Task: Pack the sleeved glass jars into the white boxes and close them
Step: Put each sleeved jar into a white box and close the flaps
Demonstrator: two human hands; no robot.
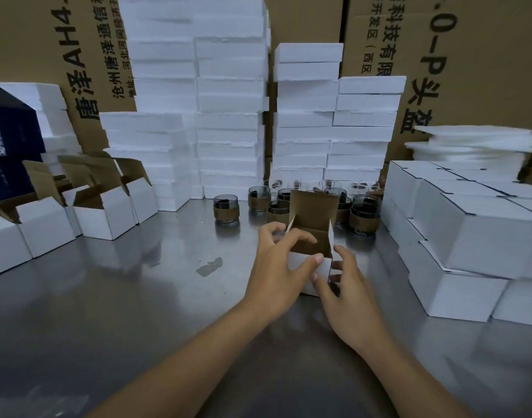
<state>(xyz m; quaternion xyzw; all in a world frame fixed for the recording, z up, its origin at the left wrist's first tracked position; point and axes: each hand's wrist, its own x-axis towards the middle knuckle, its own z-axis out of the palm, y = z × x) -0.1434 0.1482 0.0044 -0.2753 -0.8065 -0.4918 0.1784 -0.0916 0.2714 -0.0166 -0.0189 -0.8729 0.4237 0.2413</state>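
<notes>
A small white box (302,260) with a brown inside stands open on the steel table (138,297), its lid (314,211) upright. My left hand (277,267) grips the box's left front, thumb across the front rim and fingers curled over the left edge. My right hand (346,291) holds the right front corner, fingers along the right side. What is inside the box is hidden. Behind it stand several glass jars in brown sleeves (226,208), one of them (364,215) just right of the lid.
Open empty white boxes (105,212) line the left side. Closed white boxes (470,236) are stacked at right. Tall stacks of white foam slabs (228,116) and brown cartons (485,55) wall off the back. A dark blue box (8,137) sits far left.
</notes>
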